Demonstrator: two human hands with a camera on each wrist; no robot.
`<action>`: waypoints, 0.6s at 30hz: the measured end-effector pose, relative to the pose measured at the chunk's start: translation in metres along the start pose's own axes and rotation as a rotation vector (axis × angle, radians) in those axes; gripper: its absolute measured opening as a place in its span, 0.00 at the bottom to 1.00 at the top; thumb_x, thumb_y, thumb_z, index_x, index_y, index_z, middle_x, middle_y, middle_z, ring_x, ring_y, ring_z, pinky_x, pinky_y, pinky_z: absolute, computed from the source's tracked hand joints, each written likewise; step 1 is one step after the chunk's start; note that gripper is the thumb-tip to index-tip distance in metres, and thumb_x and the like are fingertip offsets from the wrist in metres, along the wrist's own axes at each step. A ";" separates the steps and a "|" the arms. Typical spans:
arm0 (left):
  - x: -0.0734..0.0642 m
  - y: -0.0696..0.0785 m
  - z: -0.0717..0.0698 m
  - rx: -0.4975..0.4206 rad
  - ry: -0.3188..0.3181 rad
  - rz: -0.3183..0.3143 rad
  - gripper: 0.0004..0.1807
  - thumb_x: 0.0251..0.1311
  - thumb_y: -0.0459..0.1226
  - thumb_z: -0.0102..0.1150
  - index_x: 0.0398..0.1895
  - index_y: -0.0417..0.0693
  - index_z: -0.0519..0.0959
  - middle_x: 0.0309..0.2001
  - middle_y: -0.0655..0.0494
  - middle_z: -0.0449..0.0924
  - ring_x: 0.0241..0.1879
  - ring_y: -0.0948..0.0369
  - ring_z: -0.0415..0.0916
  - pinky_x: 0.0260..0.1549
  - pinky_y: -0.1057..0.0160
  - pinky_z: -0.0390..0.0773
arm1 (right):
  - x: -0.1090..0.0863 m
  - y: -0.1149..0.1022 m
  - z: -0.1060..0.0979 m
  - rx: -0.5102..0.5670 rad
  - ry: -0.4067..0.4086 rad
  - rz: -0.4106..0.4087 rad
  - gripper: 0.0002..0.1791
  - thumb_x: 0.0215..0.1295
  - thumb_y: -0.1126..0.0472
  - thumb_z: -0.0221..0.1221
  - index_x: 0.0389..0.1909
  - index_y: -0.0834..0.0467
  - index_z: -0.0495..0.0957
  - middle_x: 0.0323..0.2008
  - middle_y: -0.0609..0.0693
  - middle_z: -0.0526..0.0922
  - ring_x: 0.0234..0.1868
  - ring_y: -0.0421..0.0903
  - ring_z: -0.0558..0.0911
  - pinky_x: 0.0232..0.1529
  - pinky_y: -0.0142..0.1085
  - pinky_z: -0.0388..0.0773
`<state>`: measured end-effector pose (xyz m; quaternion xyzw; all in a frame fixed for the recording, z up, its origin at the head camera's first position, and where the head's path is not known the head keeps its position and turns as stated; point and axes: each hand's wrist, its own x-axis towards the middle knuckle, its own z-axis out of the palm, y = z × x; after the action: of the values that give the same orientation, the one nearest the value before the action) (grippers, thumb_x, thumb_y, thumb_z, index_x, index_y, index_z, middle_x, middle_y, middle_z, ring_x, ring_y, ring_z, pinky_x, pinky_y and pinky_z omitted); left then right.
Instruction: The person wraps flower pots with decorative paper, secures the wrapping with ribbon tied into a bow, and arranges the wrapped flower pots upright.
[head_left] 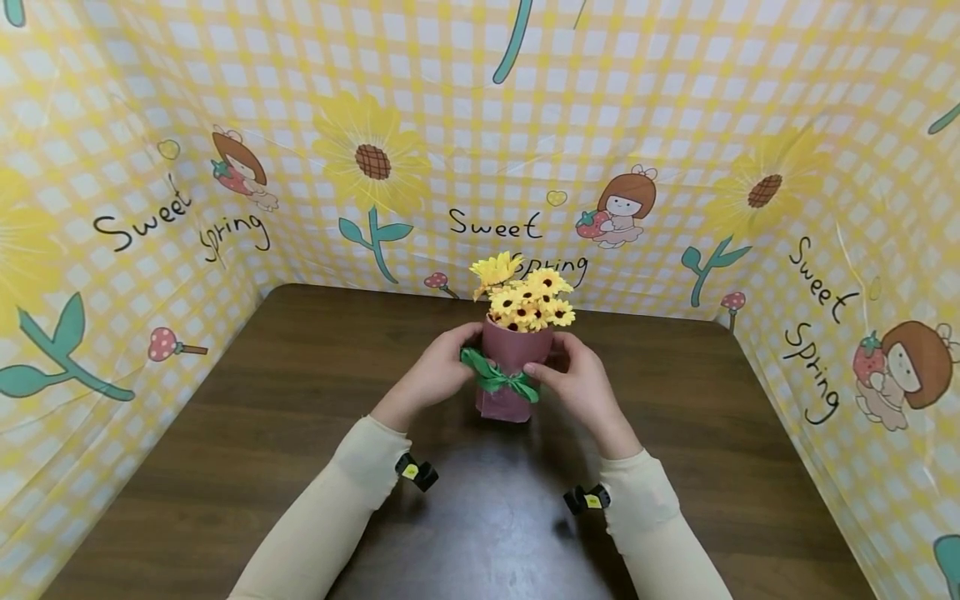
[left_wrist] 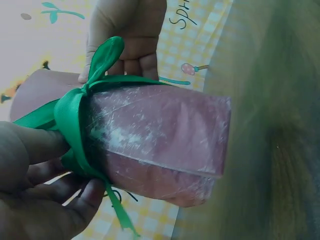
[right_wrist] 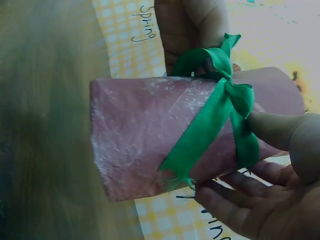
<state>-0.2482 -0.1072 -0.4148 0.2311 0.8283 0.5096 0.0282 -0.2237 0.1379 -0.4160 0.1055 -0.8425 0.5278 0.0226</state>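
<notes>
A small bouquet of yellow artificial flowers (head_left: 527, 293) with dark centres rises from a pink paper wrapping (head_left: 517, 350). Around the wrapping's middle runs a green ribbon (head_left: 498, 379) tied in a bow at the front. On the bouquet's left side my left hand (head_left: 442, 367) holds it, thumb and fingers at the ribbon, as the left wrist view shows. From the right my right hand (head_left: 585, 379) grips the wrapping, its thumb in front near the knot and its fingers behind. Creases and whitish scuffs mark the wrapping's lower part (left_wrist: 160, 130). Whether its base touches the table cannot be told.
Beneath is a dark brown wooden table (head_left: 300, 400). Yellow checked cloth (head_left: 480, 150) with printed flowers and figures encloses it at the back and both sides. Each wrist carries a black camera mount, one on the left sleeve (head_left: 315, 517), one on the right sleeve (head_left: 660, 533).
</notes>
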 end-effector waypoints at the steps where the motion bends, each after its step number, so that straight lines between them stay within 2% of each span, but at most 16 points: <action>1: 0.000 0.000 0.000 -0.014 0.010 0.000 0.28 0.61 0.25 0.60 0.66 0.41 0.74 0.59 0.48 0.81 0.57 0.54 0.78 0.58 0.52 0.77 | 0.000 0.000 0.001 0.006 0.008 -0.007 0.30 0.63 0.52 0.72 0.62 0.58 0.75 0.53 0.55 0.83 0.54 0.53 0.84 0.55 0.49 0.81; 3: 0.001 -0.001 0.001 -0.028 0.026 -0.001 0.29 0.61 0.25 0.61 0.67 0.41 0.73 0.59 0.47 0.80 0.58 0.53 0.78 0.59 0.51 0.77 | 0.001 0.000 0.003 0.030 0.021 -0.016 0.29 0.62 0.54 0.72 0.61 0.58 0.75 0.54 0.55 0.83 0.55 0.53 0.83 0.56 0.49 0.81; 9: 0.004 -0.010 0.005 0.012 0.065 -0.049 0.34 0.55 0.21 0.55 0.69 0.41 0.70 0.59 0.47 0.79 0.58 0.51 0.77 0.59 0.51 0.77 | 0.004 0.007 0.009 0.105 0.017 -0.015 0.34 0.62 0.62 0.72 0.67 0.57 0.71 0.62 0.57 0.79 0.63 0.55 0.80 0.60 0.50 0.79; 15: 0.005 -0.014 0.008 0.008 0.051 -0.079 0.39 0.50 0.17 0.49 0.71 0.38 0.67 0.61 0.42 0.77 0.59 0.49 0.77 0.59 0.50 0.79 | 0.007 0.010 0.014 0.126 -0.008 -0.022 0.39 0.60 0.71 0.71 0.71 0.62 0.66 0.66 0.62 0.75 0.66 0.61 0.77 0.62 0.55 0.77; 18: 0.006 -0.015 0.009 0.002 0.040 -0.086 0.40 0.49 0.16 0.48 0.71 0.36 0.65 0.62 0.40 0.76 0.61 0.48 0.76 0.60 0.47 0.77 | 0.008 0.013 0.015 0.117 -0.007 -0.031 0.38 0.58 0.70 0.72 0.70 0.61 0.68 0.64 0.62 0.76 0.64 0.61 0.78 0.62 0.55 0.77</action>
<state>-0.2559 -0.1028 -0.4308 0.1850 0.8385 0.5114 0.0331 -0.2327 0.1291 -0.4331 0.1216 -0.8085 0.5754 0.0216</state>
